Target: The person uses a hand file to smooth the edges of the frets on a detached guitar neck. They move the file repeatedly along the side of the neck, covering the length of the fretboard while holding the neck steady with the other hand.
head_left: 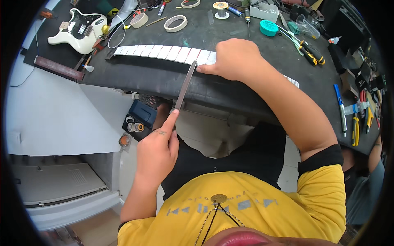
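A guitar neck (154,51) lies along the near edge of the dark bench, its top covered in white strips between thin crosswise lines. My right hand (238,60) is closed over the neck, thumb at the near side; the part beneath is hidden. My left hand (158,149) grips a long narrow metal file (186,87), index finger stretched along it. The file's far end touches the neck's near edge, just left of my right thumb. The other end disappears into my left hand.
A white guitar body (80,30) rests at the back left. Tape rolls (175,23), a solder spool (221,10) and a teal round tin (269,28) stand behind the neck. Yellow-black pliers (312,53) and a blue marker (340,110) are at right. Another person's arm (375,153) shows there.
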